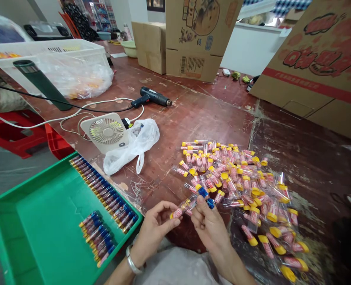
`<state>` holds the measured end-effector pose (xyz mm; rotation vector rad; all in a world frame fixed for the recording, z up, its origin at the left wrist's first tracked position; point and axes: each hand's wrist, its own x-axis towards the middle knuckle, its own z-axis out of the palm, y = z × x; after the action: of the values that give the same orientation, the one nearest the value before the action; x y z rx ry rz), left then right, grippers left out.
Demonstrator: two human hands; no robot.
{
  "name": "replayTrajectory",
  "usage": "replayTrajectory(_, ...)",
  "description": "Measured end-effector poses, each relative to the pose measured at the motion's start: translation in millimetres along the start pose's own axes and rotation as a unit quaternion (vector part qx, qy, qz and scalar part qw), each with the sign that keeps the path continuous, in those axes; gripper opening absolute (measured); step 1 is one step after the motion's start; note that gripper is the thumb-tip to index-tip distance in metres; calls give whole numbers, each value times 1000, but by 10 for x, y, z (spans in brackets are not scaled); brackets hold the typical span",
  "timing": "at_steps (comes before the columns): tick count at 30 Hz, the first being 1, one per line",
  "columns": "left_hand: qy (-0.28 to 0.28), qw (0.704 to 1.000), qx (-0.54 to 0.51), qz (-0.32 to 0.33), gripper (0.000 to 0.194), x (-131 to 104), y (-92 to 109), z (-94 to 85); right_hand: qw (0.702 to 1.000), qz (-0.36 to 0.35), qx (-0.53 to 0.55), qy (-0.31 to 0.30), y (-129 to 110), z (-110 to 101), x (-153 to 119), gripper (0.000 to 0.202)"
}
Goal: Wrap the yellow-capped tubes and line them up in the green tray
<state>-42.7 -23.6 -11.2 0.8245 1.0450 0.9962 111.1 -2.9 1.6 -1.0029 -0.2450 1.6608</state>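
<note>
My left hand (156,223) pinches the yellow-capped end of a clear plastic tube (183,208) with a pink-and-white label inside. The tube slants up to the right, its other end close to the fingers of my right hand (207,219). Between thumb and fingers, my right hand grips small shiny blue pieces (203,192); their exact shape is partly hidden. Beyond and to the right of my hands lies a loose pile of similar yellow-capped tubes (234,174). At the left, a green tray (38,213) holds rows of tubes with blue and yellow ends (101,190).
Behind the tray stand a small fan (107,132) and a white plastic bag (133,146). A heat gun (153,97) lies farther back, its cord running left. Cardboard boxes (193,65), a dark green cylinder (44,85) and a white basket (71,43) are also on the table.
</note>
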Motion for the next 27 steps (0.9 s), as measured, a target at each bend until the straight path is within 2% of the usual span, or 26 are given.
replayTrajectory(3, -7, 1000, -10, -9, 24, -7, 12, -1, 1000, -7, -19, -13, 11, 8, -3, 50)
replayTrajectory(6, -6, 1000, -5, -7, 23, -19, 24, -6, 996, -48, -72, -20, 52, -21, 14, 45)
replayTrajectory(9, -4, 1000, 13, 1, 23, -21, 34, -8, 983, -86, -161, -30, 103, -78, 36, 37)
replayTrajectory(15, 8, 999, -37, 7, 31, -2, 98, 23, 952, -87, -285, -71, 140, -104, 25, 29)
replayTrajectory(17, 6, 998, -54, 12, 31, -1, 128, 15, 950, -77, -292, -83, 141, -85, 12, 30)
replayTrajectory(22, -56, 994, -87, -21, 39, 0, 157, -61, 969, -62, -228, -64, 157, -72, 6, 30)
replayTrajectory(27, 27, 998, -58, -24, 21, 28, 99, -48, 971, -56, -222, -75, 211, -68, 16, 29)
